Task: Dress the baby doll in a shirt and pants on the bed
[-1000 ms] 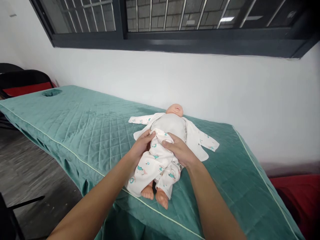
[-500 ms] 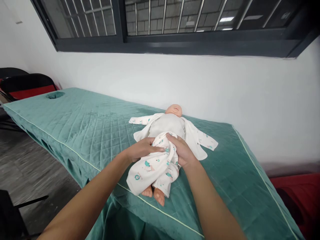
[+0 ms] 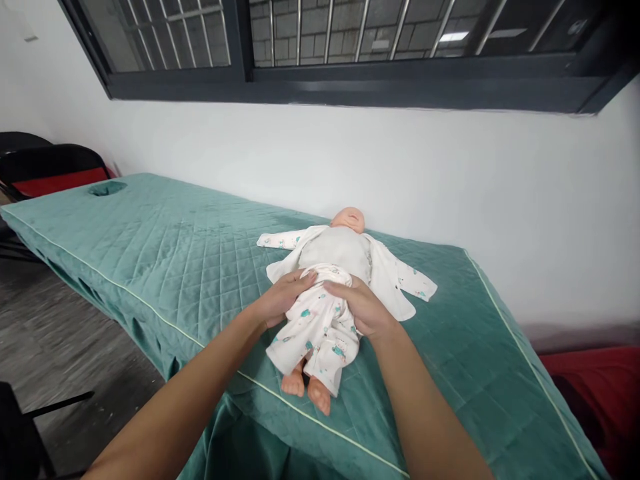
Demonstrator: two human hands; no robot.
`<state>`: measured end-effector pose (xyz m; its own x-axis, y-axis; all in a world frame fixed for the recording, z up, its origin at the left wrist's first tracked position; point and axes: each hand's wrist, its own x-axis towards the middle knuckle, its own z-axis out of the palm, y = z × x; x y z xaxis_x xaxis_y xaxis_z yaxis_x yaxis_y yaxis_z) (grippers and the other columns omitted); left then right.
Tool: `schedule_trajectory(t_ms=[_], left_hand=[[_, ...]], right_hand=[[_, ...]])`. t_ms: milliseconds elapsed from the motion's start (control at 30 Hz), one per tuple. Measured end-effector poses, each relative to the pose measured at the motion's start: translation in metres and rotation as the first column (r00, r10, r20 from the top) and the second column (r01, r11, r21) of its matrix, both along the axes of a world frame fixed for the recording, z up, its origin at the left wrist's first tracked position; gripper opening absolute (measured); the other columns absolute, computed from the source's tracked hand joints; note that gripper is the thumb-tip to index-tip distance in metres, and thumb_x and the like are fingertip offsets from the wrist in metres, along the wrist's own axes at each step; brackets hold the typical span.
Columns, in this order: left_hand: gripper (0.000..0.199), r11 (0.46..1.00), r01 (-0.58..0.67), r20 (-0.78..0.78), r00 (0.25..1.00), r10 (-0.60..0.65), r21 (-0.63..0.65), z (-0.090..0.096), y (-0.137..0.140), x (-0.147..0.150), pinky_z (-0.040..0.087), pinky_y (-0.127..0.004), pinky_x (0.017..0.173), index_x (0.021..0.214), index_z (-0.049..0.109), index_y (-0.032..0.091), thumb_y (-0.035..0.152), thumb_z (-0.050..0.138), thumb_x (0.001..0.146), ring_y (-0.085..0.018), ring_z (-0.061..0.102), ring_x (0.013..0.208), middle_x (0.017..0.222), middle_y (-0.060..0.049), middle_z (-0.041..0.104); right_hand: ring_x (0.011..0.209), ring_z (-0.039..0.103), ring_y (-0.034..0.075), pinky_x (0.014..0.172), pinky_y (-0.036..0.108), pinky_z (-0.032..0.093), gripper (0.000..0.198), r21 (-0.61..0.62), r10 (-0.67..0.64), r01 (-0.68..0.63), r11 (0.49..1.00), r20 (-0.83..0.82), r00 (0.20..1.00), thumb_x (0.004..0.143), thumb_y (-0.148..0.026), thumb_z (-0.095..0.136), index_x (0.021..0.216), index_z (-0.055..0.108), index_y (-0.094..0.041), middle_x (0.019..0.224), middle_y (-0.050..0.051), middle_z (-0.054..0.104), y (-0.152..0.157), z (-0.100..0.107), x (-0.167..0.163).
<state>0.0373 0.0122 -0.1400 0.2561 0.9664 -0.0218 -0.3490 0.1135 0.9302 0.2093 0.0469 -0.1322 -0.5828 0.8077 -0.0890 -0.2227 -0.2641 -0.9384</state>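
Observation:
A baby doll lies on its back on the green quilted cover, its feet pointing toward me. White printed pants are on its legs, with both bare feet showing below the cuffs. My left hand grips the waistband on one side, thumb on top and fingers tucked under the cloth. On the other side my right hand holds the waistband in the same way, thumb across the front. Above the pants the doll's white jacket lies spread open, sleeves out to both sides, over a pale torso.
The bed has a face hole at its far left end. Behind it stands a white wall with a barred window. Black and red chairs are at the left, and a red seat is at the lower right.
My left hand has moved from the middle of the pants up to the side of the waistband. The pants sit higher and flatter, and more of the doll's lower legs shows.

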Motion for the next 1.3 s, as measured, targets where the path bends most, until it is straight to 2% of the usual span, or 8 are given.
schedule_trajectory(t_ms=[200, 367, 533, 733, 867, 1000, 1100, 1300], left_hand=[[0.041, 0.974, 0.225, -0.121, 0.968, -0.22, 0.031, 0.003, -0.004, -0.008, 0.05, -0.026, 0.075, 0.1, 0.07, 0.01, 0.033, 0.083, 0.068, -0.017, 0.065, 0.08, 0.094, -0.009, 0.072], [0.039, 0.999, 0.025, 0.103, 0.994, -0.023, -0.027, -0.004, -0.012, -0.004, 0.049, -0.025, 0.066, 0.106, 0.069, 0.011, 0.036, 0.074, 0.077, -0.015, 0.064, 0.068, 0.085, -0.009, 0.072], [0.032, 0.995, -0.037, 0.24, 0.969, 0.059, -0.093, 0.0, -0.035, 0.0, 0.048, -0.024, 0.06, 0.099, 0.071, 0.009, 0.031, 0.073, 0.077, -0.013, 0.062, 0.06, 0.078, -0.009, 0.071], [0.031, 0.962, -0.224, 0.186, 0.95, 0.251, -0.159, -0.001, -0.09, 0.007, 0.047, -0.022, 0.058, 0.101, 0.072, 0.009, 0.028, 0.072, 0.076, -0.013, 0.061, 0.059, 0.073, -0.007, 0.07], [0.04, 0.918, -0.317, 0.165, 0.918, 0.36, -0.237, 0.005, -0.126, 0.02, 0.051, -0.028, 0.066, 0.116, 0.069, 0.013, 0.03, 0.067, 0.081, -0.018, 0.066, 0.069, 0.089, -0.009, 0.074], [0.049, 0.871, -0.391, 0.199, 0.867, 0.457, -0.297, 0.009, -0.147, 0.034, 0.05, -0.037, 0.093, 0.127, 0.064, 0.014, 0.03, 0.067, 0.08, -0.029, 0.065, 0.107, 0.117, -0.012, 0.071], [0.055, 0.816, -0.429, 0.233, 0.811, 0.537, -0.387, -0.004, -0.159, 0.042, 0.048, -0.04, 0.102, 0.128, 0.064, 0.016, 0.032, 0.071, 0.077, -0.032, 0.062, 0.117, 0.118, -0.012, 0.071], [0.048, 0.695, -0.508, 0.235, 0.695, 0.68, -0.509, -0.045, -0.176, 0.054, 0.053, -0.037, 0.097, 0.115, 0.072, 0.02, 0.034, 0.079, 0.069, -0.03, 0.066, 0.111, 0.101, -0.009, 0.076]], right_hand=[[0.079, 0.071, 0.022, 0.074, 0.032, 0.055, 0.039, -0.076, -0.123, 0.118, 0.99, -0.066, 0.99, 0.071, -0.039, 0.08, 0.101, 0.072, -0.015, 0.091, 0.008, 0.076, 0.003, -0.005, -0.005], [0.083, 0.07, 0.022, 0.078, 0.033, 0.054, 0.043, 0.032, 0.009, -0.009, 0.999, -0.019, 1.0, 0.073, -0.035, 0.08, 0.11, 0.068, -0.016, 0.096, 0.008, 0.074, -0.001, -0.001, -0.002], [0.091, 0.066, 0.021, 0.08, 0.033, 0.051, 0.048, 0.155, 0.157, -0.161, 0.975, 0.04, 0.987, 0.073, -0.033, 0.079, 0.115, 0.064, -0.018, 0.102, 0.006, 0.071, -0.006, 0.005, 0.003], [0.084, 0.059, 0.017, 0.074, 0.027, 0.046, 0.03, 0.432, 0.103, -0.275, 0.859, 0.382, 0.919, 0.069, -0.037, 0.08, 0.088, 0.066, -0.019, 0.087, -0.001, 0.064, -0.012, 0.015, -0.001], [0.083, 0.058, 0.016, 0.074, 0.026, 0.044, 0.025, 0.472, 0.154, -0.381, 0.795, 0.451, 0.879, 0.069, -0.032, 0.078, 0.086, 0.064, -0.02, 0.086, -0.002, 0.063, -0.014, 0.017, -0.005], [0.08, 0.058, 0.015, 0.074, 0.026, 0.045, 0.026, 0.47, 0.196, -0.453, 0.758, 0.498, 0.845, 0.066, -0.028, 0.079, 0.084, 0.062, -0.02, 0.086, -0.002, 0.064, -0.014, 0.013, -0.007], [0.082, 0.06, 0.016, 0.074, 0.026, 0.045, 0.026, 0.467, 0.213, -0.505, 0.726, 0.545, 0.811, 0.065, -0.025, 0.079, 0.085, 0.064, -0.02, 0.088, -0.002, 0.066, -0.013, 0.011, -0.007], [0.079, 0.061, 0.015, 0.07, 0.024, 0.043, 0.02, 0.496, 0.155, -0.559, 0.665, 0.64, 0.752, 0.065, -0.019, 0.075, 0.084, 0.067, -0.021, 0.087, -0.003, 0.069, -0.016, 0.009, -0.01]])
